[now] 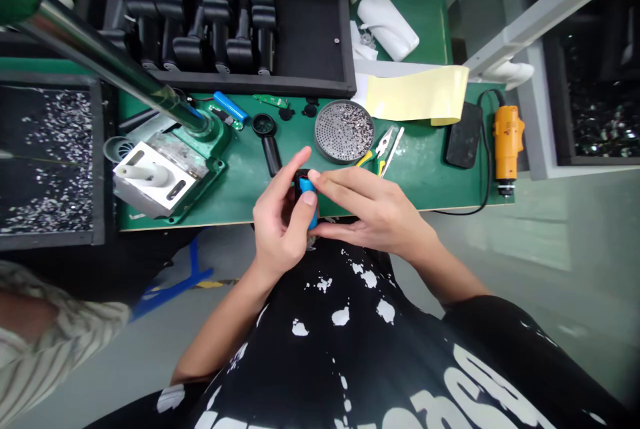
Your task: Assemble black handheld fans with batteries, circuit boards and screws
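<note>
Blue-and-black part (307, 185): long axis pointing toward the wearer, just past the front edge of the green workbench (235, 199). Left hand (279, 222): fingers and thumb grasping it. Right hand (373, 210): fingers extended, tips touching its upper end.

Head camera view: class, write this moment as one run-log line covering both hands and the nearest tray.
left hand: holds black-and-blue part | right hand: fingertips on same part | nearby: round perforated metal tray

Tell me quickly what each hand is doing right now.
Left hand: closed, holding a black and blue object.
Right hand: fingertips on that object; can't tell if it's gripping.
</note>
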`<state>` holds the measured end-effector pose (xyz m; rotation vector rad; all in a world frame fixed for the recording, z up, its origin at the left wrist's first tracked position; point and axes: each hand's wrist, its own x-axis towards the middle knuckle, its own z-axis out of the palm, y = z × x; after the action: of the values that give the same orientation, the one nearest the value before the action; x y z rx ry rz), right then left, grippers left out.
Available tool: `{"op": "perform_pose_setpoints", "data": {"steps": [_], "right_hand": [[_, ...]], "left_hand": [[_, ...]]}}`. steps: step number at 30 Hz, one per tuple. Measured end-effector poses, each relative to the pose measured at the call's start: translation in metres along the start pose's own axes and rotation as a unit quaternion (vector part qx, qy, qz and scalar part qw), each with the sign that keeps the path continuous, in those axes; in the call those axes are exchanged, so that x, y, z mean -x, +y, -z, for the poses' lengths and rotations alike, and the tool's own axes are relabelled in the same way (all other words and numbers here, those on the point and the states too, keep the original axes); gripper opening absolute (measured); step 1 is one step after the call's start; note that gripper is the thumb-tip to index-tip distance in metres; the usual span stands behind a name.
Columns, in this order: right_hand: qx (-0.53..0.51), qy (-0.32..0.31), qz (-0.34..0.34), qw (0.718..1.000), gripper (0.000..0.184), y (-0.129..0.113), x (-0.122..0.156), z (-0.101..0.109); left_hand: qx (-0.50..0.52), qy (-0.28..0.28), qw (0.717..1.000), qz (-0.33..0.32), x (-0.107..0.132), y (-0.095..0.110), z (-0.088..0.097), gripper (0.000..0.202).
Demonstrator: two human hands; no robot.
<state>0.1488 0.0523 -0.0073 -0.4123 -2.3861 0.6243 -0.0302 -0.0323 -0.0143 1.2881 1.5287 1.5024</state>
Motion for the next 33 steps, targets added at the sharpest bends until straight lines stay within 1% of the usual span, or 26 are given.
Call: {"op": "perform_pose_setpoints", "data": {"steps": [7,13,15,17,18,20,22,23,25,27,29,33], "right_hand": [[0.034,-0.018,0.006,0.999,0.068,-0.004,-0.001,0.006],[0.027,-0.029,-0.020,0.999,0.071,-0.007,0.000,0.006],[0.018,-0.031,-0.024,0.999,0.072,-0.006,-0.001,0.007],[-0.031,-0.026,-0.028,0.999,0.072,-0.003,-0.002,0.007],[-0.071,-0.017,-0.039,0.997,0.069,-0.001,-0.003,0.007],[-0.173,0.016,-0.094,0.980,0.057,0.001,-0.005,0.004],[-0.273,0.051,-0.176,0.944,0.050,0.001,-0.007,-0.001],[-0.311,0.065,-0.214,0.924,0.049,0.000,-0.008,-0.005],[-0.359,0.081,-0.262,0.892,0.049,-0.002,-0.010,-0.012],[-0.384,0.086,-0.283,0.875,0.041,-0.003,-0.012,-0.016],[-0.402,0.086,-0.283,0.867,0.035,-0.003,-0.013,-0.019],[-0.404,0.096,-0.265,0.870,0.032,-0.002,-0.014,-0.021]], "left_hand": [[0.024,-0.013,1.000,-0.004,-0.001,-0.001,-0.004,0.048],[0.017,-0.005,1.000,-0.017,0.000,-0.005,-0.005,0.047],[0.032,0.003,0.999,0.006,0.001,-0.005,-0.005,0.049],[0.067,0.003,0.996,0.050,0.002,-0.004,-0.006,0.050],[0.086,0.001,0.994,0.074,0.003,-0.003,-0.007,0.051],[0.114,-0.001,0.988,0.101,0.003,-0.001,-0.008,0.052],[0.121,-0.001,0.988,0.098,0.004,0.001,-0.009,0.054],[0.122,-0.001,0.988,0.094,0.005,0.001,-0.009,0.055],[0.138,-0.009,0.986,0.090,0.006,0.003,-0.011,0.060],[0.159,-0.018,0.983,0.094,0.008,0.005,-0.012,0.063],[0.174,-0.027,0.980,0.095,0.010,0.006,-0.013,0.061],[0.177,-0.039,0.979,0.092,0.012,0.007,-0.012,0.058]]}}
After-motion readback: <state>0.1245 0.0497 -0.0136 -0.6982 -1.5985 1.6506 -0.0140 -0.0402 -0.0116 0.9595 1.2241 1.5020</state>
